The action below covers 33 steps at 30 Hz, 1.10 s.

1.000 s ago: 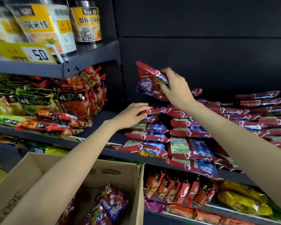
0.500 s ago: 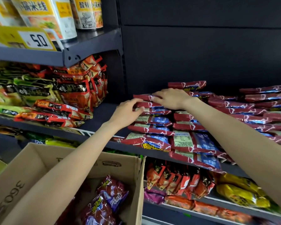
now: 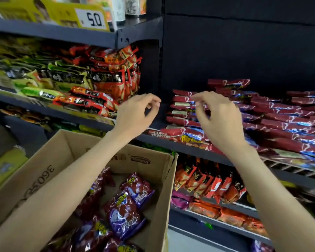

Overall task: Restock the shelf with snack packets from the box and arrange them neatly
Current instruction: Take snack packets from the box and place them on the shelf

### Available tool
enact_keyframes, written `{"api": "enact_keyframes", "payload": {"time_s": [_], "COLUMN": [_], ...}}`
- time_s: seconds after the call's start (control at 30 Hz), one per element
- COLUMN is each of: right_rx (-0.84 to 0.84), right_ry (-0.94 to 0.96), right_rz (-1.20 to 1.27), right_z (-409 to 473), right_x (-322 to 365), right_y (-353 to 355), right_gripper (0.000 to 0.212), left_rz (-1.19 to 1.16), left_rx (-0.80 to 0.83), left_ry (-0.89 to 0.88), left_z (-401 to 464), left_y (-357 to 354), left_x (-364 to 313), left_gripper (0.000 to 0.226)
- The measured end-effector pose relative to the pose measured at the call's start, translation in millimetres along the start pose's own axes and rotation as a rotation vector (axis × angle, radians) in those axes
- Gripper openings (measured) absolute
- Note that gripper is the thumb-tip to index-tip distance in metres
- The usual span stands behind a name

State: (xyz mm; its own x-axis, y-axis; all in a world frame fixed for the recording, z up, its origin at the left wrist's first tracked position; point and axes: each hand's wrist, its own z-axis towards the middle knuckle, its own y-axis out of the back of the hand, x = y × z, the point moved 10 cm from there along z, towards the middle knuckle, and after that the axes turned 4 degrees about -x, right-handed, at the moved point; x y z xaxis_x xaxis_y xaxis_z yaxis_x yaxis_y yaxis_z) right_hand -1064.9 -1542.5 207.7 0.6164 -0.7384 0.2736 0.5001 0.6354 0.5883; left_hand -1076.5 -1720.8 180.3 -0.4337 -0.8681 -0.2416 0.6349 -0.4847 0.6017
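At far left, on an upper shelf: a yellow price tag reading 5.0, with tubs behind it. Below that, stacked green packets and orange-red packets, the rightmost of them standing on edge.

Lower left and centre: an open cardboard box, printed with digits on its side flap, holding several loose red-and-purple snack packets lying at mixed angles.

Above the box, reaching forward from the bottom edge: left hand, empty, fingers curled loosely with thumb and fingertips close together, hovering in front of a bare gap on the middle shelf. Just right of it: right hand, also empty, fingers bent and slightly apart, raised in front of the shelf's left-hand stack and somewhat blurred; contact with the stack cannot be told.

Behind and right of the right hand: flat piles of red-and-blue packets laid in overlapping rows along the middle shelf, several layers high, running to the right edge.

Underneath, on a lower shelf: small orange pouches standing in a row, with flat orange packs and a purple one below.
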Motion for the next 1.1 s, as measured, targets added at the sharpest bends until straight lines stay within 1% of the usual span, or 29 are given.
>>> {"api": "enact_keyframes", "payload": {"time_s": [0.07,0.13,0.23,0.27,0.33,0.43,0.5,0.57,0.63,0.67,0.73,0.87,0.9,0.97,1.03,1.1], "right_rx": [0.002,0.061,0.221,0.313,0.553,0.850,0.991,1.094,1.146,1.154,1.164,1.261,1.302,1.398,1.464,1.500], "right_ry": [-0.002,0.019,0.074,0.081,0.082,0.131,0.170,0.169,0.148,0.141,0.172,0.311,0.330,0.353,0.326,0.310], "right_rz": [0.098,0.153,0.173,0.158,0.088,-0.045,-0.154,-0.229,-0.275,-0.292,-0.326,-0.338,-0.325,-0.322,-0.353,-0.397], "right_z": [-29.1,-55.1,-90.4,-102.5,-130.2,-173.2,-197.2,-219.0,-234.5,-241.3,-257.6,-302.6,-314.3,-336.3,-349.5,-357.8], "right_x": [32.1,63.1,105.7,116.7,131.0,142.6,145.7,141.4,134.0,130.6,124.7,122.6,121.6,117.1,105.9,96.2], "right_y": [-4.5,-24.4,-76.9,-100.1,-152.8,-222.1,-259.1,-290.4,-314.5,-324.0,-340.2,-383.6,-393.1,-410.1,-423.6,-432.1], "right_gripper": [0.026,0.026,0.024,0.022,0.020,0.023,0.025,0.027,0.030,0.032,0.035,0.042,0.048,0.066,0.083,0.093], "left_rz": [0.027,0.070,0.116,0.122,0.131,0.153,0.181,0.234,0.252,0.260,0.291,0.256,0.214,0.124,0.101,0.132], "left_rx": [-0.071,-0.091,-0.005,0.052,0.200,0.511,0.711,0.877,1.003,1.047,1.112,1.240,1.283,1.411,1.536,1.569], "left_ry": [-0.091,-0.169,-0.188,-0.163,-0.076,0.164,0.299,0.340,0.346,0.332,0.250,0.149,0.132,0.071,0.003,-0.050], "left_z": [-30.1,-63.8,-115.7,-133.6,-171.3,-239.2,-285.6,-322.6,-348.6,-359.6,-378.9,-421.3,-431.6,-454.6,-472.2,-478.7], "left_y": [33.7,58.7,80.2,82.2,79.1,59.0,45.1,30.9,13.8,4.7,-15.2,-54.3,-63.4,-80.7,-93.5,-101.5], "left_x": [-6.2,-5.8,15.2,28.3,60.6,123.5,160.8,183.3,193.3,194.5,188.4,186.5,185.4,180.4,181.0,185.4], "left_gripper": [0.020,0.017,0.015,0.016,0.016,0.014,0.020,0.026,0.034,0.039,0.049,0.062,0.066,0.081,0.093,0.095]}}
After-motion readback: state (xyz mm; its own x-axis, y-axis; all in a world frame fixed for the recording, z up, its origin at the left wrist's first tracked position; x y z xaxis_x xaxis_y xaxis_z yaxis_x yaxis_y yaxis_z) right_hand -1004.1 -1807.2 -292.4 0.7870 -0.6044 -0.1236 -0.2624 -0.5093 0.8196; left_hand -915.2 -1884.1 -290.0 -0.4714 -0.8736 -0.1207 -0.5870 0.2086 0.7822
